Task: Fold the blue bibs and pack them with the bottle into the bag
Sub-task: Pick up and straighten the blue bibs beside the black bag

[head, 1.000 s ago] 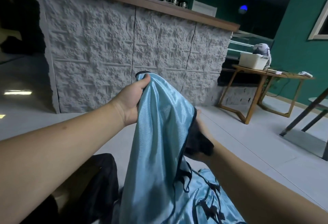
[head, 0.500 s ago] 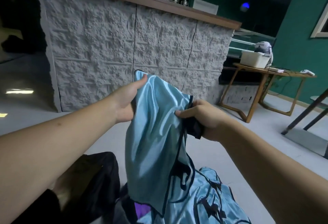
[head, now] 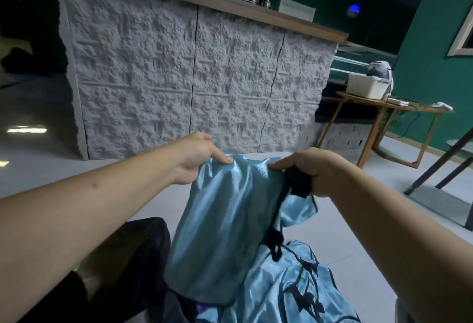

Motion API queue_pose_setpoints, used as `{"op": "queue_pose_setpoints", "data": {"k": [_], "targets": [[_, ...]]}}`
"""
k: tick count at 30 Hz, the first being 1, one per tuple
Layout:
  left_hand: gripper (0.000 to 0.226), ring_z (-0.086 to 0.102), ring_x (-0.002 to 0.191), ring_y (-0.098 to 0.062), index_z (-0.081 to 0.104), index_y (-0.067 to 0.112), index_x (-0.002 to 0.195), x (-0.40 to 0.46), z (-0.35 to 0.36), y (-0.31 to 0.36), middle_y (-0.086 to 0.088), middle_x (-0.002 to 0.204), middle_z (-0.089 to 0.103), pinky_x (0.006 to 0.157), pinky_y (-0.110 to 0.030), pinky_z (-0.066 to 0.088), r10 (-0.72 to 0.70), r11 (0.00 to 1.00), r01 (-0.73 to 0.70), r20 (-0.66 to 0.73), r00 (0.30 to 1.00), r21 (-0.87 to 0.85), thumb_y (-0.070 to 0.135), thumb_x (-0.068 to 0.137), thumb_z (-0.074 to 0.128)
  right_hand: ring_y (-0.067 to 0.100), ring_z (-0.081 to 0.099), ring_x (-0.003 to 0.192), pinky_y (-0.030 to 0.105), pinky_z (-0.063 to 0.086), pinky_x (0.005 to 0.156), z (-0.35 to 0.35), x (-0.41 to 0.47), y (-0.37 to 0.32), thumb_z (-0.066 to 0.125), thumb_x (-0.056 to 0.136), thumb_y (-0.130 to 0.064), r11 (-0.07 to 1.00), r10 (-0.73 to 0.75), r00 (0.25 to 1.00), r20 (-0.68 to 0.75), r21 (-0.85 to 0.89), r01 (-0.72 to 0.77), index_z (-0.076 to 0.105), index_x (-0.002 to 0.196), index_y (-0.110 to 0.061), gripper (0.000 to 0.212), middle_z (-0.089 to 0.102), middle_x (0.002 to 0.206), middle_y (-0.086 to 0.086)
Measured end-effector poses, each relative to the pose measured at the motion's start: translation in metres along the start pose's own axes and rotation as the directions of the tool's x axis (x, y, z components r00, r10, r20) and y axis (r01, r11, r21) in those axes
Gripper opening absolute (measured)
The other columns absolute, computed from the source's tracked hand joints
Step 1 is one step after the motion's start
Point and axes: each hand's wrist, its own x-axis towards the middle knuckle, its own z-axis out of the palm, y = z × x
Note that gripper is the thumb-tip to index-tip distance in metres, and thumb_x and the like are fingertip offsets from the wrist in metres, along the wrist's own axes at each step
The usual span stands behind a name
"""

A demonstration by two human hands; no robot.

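Note:
A shiny light-blue bib (head: 220, 225) with black trim hangs folded in front of me, held up by its top edge. My left hand (head: 197, 159) pinches its top left corner between thumb and fingers. My right hand (head: 309, 169) grips the top right corner together with a bunch of black strap. More blue bibs (head: 289, 294) with black edging lie heaped on the floor below. A black bag (head: 122, 258) sits on the floor at lower left, partly behind my left forearm. No bottle shows.
A rough grey stone-faced counter (head: 194, 72) with a wooden top stands straight ahead. A wooden table (head: 394, 107) with a white bin is at right, and dark metal legs (head: 440, 166) slant in at far right. Pale floor (head: 332, 233) surrounds the pile.
Both hands have dropped lower and drawn apart, spreading the bib's top edge level. The right hand moved from the bib's side up to its top right corner.

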Motion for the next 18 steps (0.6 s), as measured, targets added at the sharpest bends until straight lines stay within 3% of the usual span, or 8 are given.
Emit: {"op": "queue_pose_setpoints", "data": {"k": [5,8,9,10,12,15,16,18], "targets": [[0.046,0.071,0.076,-0.034,0.060,0.013,0.128,-0.005,0.003,0.006,-0.026,0.102,0.069,0.072,-0.046,0.065,0.014,0.994,-0.008,0.060,0.998,-0.107,-0.018,0.093,0.054,0.033,0.065,0.110,0.055,0.048,0.105,0.009,0.006,0.011,0.098,0.045,-0.060,0.987,-0.111,0.992,0.060,0.125,0.103,0.052,0.145,-0.015,0.119,0.062,0.129,0.018],[0.035,0.071,0.075,-0.030,0.062,0.005,0.121,-0.006,0.003,0.011,-0.022,0.096,0.071,0.070,-0.042,0.065,0.054,0.982,-0.037,0.085,0.995,-0.184,-0.015,0.098,0.045,0.051,0.049,0.135,0.068,0.036,0.113,0.015,0.001,0.017,0.083,0.067,-0.063,0.898,-0.281,0.946,0.162,0.391,0.200,0.068,0.133,-0.026,0.077,0.036,0.159,0.029],[0.034,0.071,0.077,-0.030,0.063,0.006,0.120,-0.006,0.002,0.013,-0.021,0.099,0.072,0.071,-0.042,0.064,0.064,0.977,-0.045,0.086,0.994,-0.210,-0.014,0.100,0.043,0.049,0.051,0.135,0.067,0.036,0.113,0.012,0.003,0.020,0.083,0.069,-0.060,0.867,-0.306,0.937,0.169,0.457,0.201,0.047,0.140,-0.029,0.086,0.040,0.157,0.028],[0.034,0.072,0.078,-0.029,0.063,0.007,0.118,-0.005,0.002,0.014,-0.020,0.100,0.072,0.071,-0.042,0.064,0.070,0.972,-0.050,0.077,0.995,-0.228,-0.013,0.101,0.042,0.042,0.063,0.123,0.065,0.041,0.110,0.013,0.004,0.024,0.089,0.065,-0.057,0.843,-0.336,0.924,0.184,0.496,0.208,0.061,0.139,-0.024,0.086,0.054,0.145,0.024],[0.031,0.073,0.072,-0.027,0.063,0.009,0.113,-0.004,0.001,0.017,-0.018,0.097,0.072,0.066,-0.039,0.065,0.073,0.963,-0.058,0.049,0.996,-0.264,-0.010,0.103,0.041,0.028,0.068,0.086,0.058,0.051,0.101,0.018,0.010,0.028,0.099,0.054,-0.051,0.776,-0.397,0.903,0.163,0.586,0.235,0.043,0.128,-0.024,0.096,0.059,0.093,0.011],[0.027,0.071,0.069,-0.025,0.062,0.010,0.108,-0.004,0.000,0.018,-0.017,0.097,0.070,0.061,-0.037,0.064,0.064,0.945,-0.057,0.010,0.998,-0.324,-0.006,0.104,0.041,0.032,0.071,0.097,0.046,0.057,0.096,0.029,0.009,0.029,0.088,0.073,-0.046,0.672,-0.426,0.901,0.085,0.696,0.252,0.056,0.127,-0.019,0.068,0.061,0.090,0.016],[0.026,0.071,0.070,-0.025,0.062,0.010,0.107,-0.003,0.000,0.019,-0.017,0.099,0.070,0.062,-0.037,0.063,0.055,0.940,-0.052,-0.001,0.998,-0.339,-0.006,0.104,0.041,0.029,0.074,0.088,0.039,0.061,0.086,0.032,0.005,0.029,0.076,0.083,-0.047,0.640,-0.419,0.907,0.036,0.721,0.267,0.066,0.111,-0.012,0.046,0.065,0.085,0.016],[0.024,0.071,0.072,-0.026,0.062,0.011,0.106,-0.003,0.000,0.018,-0.018,0.099,0.070,0.064,-0.038,0.063,0.040,0.934,-0.039,-0.007,0.999,-0.355,-0.003,0.105,0.042,0.027,0.072,0.082,0.038,0.059,0.086,0.035,-0.001,0.029,0.059,0.089,-0.053,0.620,-0.425,0.905,-0.011,0.725,0.300,0.072,0.070,-0.011,0.048,0.069,0.081,0.014]]}}
